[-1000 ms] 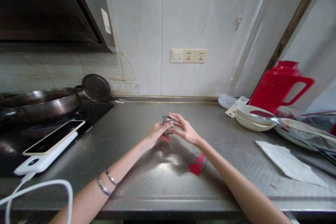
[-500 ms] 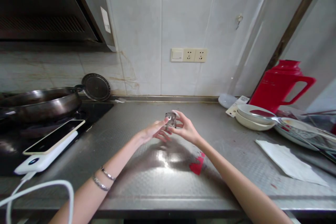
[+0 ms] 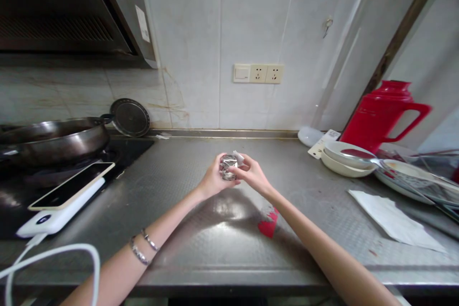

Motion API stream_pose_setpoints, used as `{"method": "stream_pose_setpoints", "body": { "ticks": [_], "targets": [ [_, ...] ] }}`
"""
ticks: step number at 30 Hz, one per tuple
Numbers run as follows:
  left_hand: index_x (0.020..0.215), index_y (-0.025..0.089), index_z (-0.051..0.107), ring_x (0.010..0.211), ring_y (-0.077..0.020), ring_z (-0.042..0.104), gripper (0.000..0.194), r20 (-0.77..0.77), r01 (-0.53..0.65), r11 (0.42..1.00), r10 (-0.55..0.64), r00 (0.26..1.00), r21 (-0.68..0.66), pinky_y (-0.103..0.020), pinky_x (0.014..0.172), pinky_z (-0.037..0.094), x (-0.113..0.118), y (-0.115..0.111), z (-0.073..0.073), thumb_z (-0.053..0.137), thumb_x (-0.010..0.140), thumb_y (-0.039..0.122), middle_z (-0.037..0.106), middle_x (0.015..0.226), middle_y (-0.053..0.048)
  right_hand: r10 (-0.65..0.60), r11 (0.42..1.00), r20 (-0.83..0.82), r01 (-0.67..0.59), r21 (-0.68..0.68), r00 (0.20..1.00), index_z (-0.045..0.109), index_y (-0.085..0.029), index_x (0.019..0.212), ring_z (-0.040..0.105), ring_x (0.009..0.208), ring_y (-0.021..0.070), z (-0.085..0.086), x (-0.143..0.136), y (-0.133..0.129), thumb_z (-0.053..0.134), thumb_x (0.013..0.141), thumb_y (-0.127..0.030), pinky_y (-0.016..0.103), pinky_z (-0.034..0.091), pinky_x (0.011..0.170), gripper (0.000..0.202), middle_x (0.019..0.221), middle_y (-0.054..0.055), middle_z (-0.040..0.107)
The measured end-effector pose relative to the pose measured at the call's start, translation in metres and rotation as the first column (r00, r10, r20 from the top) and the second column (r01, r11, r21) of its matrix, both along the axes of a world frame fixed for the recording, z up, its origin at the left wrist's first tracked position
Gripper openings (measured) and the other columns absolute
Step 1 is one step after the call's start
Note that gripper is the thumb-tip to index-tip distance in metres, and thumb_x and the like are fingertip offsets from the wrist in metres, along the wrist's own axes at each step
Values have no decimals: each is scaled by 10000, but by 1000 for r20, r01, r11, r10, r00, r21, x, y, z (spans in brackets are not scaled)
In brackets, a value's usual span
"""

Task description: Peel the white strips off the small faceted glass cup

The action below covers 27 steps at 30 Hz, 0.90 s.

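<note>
A small faceted glass [image 3: 228,164], clear with dark reflections, is held above the metal counter [image 3: 172,167]. My left hand [image 3: 212,183] is wrapped around its left side and underside, fingers closed. At its right side my right hand [image 3: 254,175] is pinched around a crumpled white tissue [image 3: 238,157], with the fingertips against the glass. Part of the tissue is hidden by my fingers. Beneath my right wrist, a torn red patch [image 3: 268,227] marks the counter surface.
To the left, a steel pan [image 3: 53,138] sits on the black stove, with a phone [image 3: 71,186] and white power bank [image 3: 60,215] nearby. Rightward are a red thermos [image 3: 380,114], stacked bowls [image 3: 347,165] and a flat white tissue sheet [image 3: 394,220].
My left hand has turned and closed around the glass, which has shifted slightly left. In my right hand the white tissue now shows at the glass's upper right.
</note>
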State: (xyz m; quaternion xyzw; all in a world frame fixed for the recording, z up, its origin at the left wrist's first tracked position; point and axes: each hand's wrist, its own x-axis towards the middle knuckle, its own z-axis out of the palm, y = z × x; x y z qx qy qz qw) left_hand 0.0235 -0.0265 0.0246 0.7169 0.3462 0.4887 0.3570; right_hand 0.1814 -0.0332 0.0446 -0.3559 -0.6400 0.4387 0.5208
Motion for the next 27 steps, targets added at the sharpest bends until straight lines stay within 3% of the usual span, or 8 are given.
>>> {"method": "stream_pose_setpoints", "body": {
  "ticks": [3,6,10,13,16,23,27],
  "targets": [
    [1278,209,344,1048,-238,607,861,-11,-41,999,42,999,17,-369,906,484,1,1,-5,831,570,264,574,1224,-122,21,983,-107,-40,-179,994,585,-211,1040,673,776,172,2,4,3,561,818,-519,274,579,570,381,1038,51,656],
    [1274,206,344,1021,-233,620,862,-31,-59,998,59,998,3,-371,897,490,3,1,-9,832,567,283,572,1224,-123,-26,975,-112,1,-224,993,576,-207,931,662,673,151,-2,8,10,589,789,-530,263,565,534,354,939,24,659],
    [1264,193,363,1014,-235,623,865,10,-60,998,60,998,-24,-366,883,497,6,-1,-11,839,550,300,574,1218,-134,-85,994,-17,84,-76,996,611,-192,879,662,630,155,-8,9,16,589,775,-554,294,565,597,377,856,24,687],
    [1265,177,375,969,-224,632,859,-6,-50,998,49,999,-25,-351,848,505,8,-5,-8,836,550,297,595,1184,-134,-147,983,57,139,118,988,679,-194,940,676,890,216,-8,11,17,567,817,-496,359,543,814,345,989,64,715],
    [1267,166,390,935,-222,639,867,-50,-67,998,66,997,-22,-350,836,504,8,-9,-4,841,538,295,613,1157,-134,-169,965,113,141,220,979,708,-212,996,620,1079,243,-7,13,16,560,847,-440,406,465,968,311,1101,73,701],
    [1268,156,405,947,-220,645,865,-45,-125,992,124,991,-8,-333,850,497,11,-12,1,842,538,309,629,1161,-133,-195,943,98,159,292,976,707,-244,1062,571,1180,252,-12,10,11,532,886,-433,426,428,1030,312,1231,67,638],
    [1253,153,440,906,-204,655,794,-10,-94,995,94,996,-30,-314,819,508,11,-11,2,820,579,331,663,1093,-104,-230,872,102,159,462,968,694,-271,1091,559,1198,230,-11,8,6,498,918,-382,433,398,1068,284,1190,41,663]
  ]
}}
